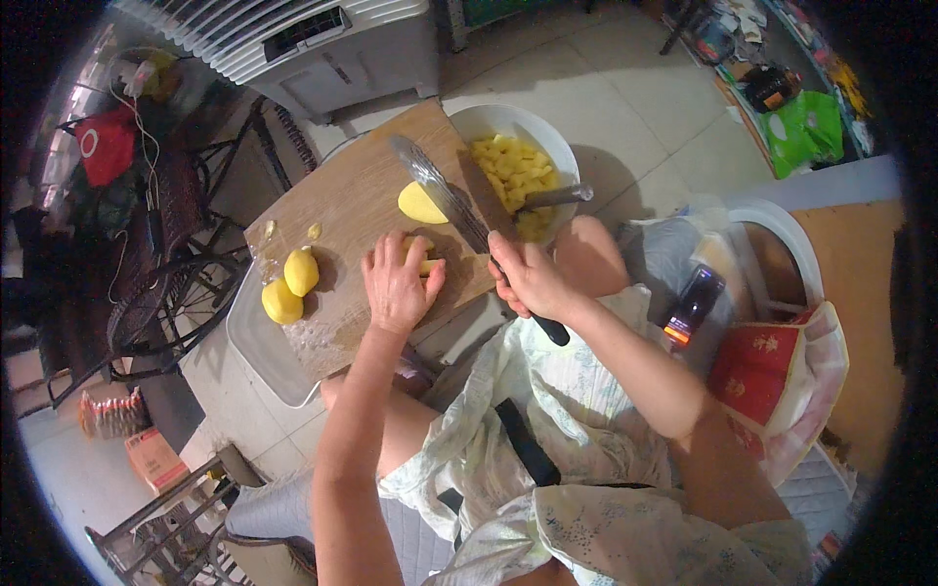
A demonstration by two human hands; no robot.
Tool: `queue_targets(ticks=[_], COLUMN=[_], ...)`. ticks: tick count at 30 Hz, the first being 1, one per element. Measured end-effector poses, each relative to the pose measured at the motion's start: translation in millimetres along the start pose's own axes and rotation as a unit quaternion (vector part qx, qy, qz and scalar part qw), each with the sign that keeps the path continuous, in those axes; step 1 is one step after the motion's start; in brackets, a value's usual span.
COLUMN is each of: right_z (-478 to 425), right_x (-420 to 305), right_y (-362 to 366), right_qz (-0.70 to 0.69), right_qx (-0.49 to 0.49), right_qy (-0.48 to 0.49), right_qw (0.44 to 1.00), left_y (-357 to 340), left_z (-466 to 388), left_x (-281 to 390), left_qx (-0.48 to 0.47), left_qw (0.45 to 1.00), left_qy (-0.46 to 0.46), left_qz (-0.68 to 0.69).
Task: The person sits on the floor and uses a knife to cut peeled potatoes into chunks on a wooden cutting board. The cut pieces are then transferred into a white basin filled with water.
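My right hand (531,278) grips the black handle of a kitchen knife (440,192), its blade raised over a wooden cutting board (359,176). My left hand (399,282) rests on cut pieces of peeled potato (431,266) on the board, partly hiding them. Just beyond, a potato half (423,204) lies partly behind the blade. Two whole peeled potatoes (300,271) touch each other at the board's left, near small scraps (314,231). A white bowl (568,157) at the board's right holds yellow chunks and a metal-handled tool (557,196), whose other end is hidden.
Under the board's left end is a pale plastic container (256,366). A phone (692,304) lies on plastic bags at the right, beside a red and white fabric item (755,373). A grey-white appliance (352,66) stands beyond the board; a dark metal-framed chair (176,293) is at left.
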State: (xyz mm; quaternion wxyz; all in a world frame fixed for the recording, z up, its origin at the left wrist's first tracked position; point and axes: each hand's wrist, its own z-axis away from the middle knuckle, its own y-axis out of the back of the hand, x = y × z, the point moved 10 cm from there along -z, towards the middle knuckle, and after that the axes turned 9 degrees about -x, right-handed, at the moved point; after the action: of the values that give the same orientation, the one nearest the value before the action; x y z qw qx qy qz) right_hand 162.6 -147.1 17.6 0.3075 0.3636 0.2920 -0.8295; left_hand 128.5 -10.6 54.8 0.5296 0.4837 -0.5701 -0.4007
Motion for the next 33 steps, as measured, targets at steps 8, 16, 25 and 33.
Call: queue_targets(ticks=[8, 16, 25, 33], right_z=[-9.2, -26.0, -19.1, -17.2], right_x=[21.7, 19.7, 0.9, -3.6], right_y=[-12.3, -49.1, -50.1, -88.9], right_qz=[0.172, 0.312, 0.267, 0.293], right_qx=[0.019, 0.038, 0.028, -0.008], right_qy=[-0.047, 0.017, 0.016, 0.049], right_qw=[0.984, 0.949, 0.963, 0.955], left_y=[5.9, -0.8, 14.2, 12.1], left_z=[39.5, 57.3, 65.5, 60.0], left_x=[-61.2, -73.7, -82.2, -87.6], left_qx=[0.122, 0.196, 0.278, 0.174], left_qw=[0.95, 0.947, 0.915, 0.936], left_qy=[0.288, 0.245, 0.279, 0.305], left_qz=[-0.02, 0.062, 0.082, -0.009])
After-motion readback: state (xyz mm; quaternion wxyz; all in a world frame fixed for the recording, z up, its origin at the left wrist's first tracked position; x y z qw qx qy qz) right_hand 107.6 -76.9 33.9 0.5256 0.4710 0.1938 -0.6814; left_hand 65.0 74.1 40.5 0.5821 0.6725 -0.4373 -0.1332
